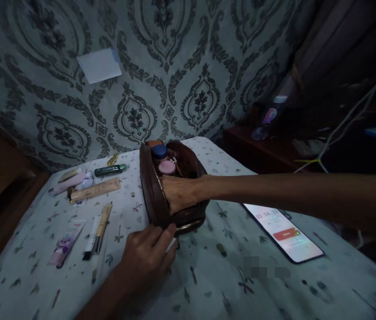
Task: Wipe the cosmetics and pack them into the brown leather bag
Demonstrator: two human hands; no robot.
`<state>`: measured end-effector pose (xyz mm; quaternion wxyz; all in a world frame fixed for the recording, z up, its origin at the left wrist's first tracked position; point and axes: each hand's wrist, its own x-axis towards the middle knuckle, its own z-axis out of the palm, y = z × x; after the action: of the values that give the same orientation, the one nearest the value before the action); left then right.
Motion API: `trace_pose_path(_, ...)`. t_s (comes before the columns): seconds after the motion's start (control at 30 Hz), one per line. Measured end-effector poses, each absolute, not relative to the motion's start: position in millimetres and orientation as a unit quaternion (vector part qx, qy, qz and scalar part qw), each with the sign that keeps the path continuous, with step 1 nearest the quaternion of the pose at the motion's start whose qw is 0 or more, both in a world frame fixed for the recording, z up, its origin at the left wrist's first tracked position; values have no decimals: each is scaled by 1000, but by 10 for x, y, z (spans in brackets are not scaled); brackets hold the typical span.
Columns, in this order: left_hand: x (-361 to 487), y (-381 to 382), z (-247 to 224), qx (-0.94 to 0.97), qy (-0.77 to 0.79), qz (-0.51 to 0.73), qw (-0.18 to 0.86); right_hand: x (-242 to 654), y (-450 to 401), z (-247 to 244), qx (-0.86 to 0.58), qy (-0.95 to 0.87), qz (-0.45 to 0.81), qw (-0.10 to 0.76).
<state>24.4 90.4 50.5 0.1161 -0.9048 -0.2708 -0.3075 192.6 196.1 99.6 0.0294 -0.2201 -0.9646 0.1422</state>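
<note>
An unzipped brown bag [152, 191] stands on the patterned cloth, with a blue-lidded jar [159, 152] and a pink-lidded jar [167, 167] inside. My right hand [183, 193] reaches into the bag from the right; its fingers are hidden in there. At the bag's near edge, my left hand [149, 251] has its fingers closed round the corner, with something small and white [171, 245] showing by them. Left of the bag lie a green tube [110, 170], a beige tube [96, 190], a pink tube [66, 242] and a gold-capped tube [103, 226].
A lit phone [286, 233] lies on the cloth [208, 284] at right, below my right forearm. A plastic bottle [269, 118] stands on a dark red surface [257, 149] behind. White cables hang at the right. A patterned wall [171, 89] rises behind the bag.
</note>
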Motion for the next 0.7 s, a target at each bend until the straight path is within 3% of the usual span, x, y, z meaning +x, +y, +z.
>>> trace_pose_path(0.27, 250, 889, 502, -909, -267, -300, 114, 1923, 2013, 942, -232, -942, 242, 9)
trace_pose_path(0.47, 259, 868, 447, -911, -271, -290, 116, 1871, 1991, 932, -221, -962, 134, -87)
trace_pose_path(0.7, 262, 854, 374, -914, -271, -284, 104, 1848, 2009, 917, -199, -968, 124, -93)
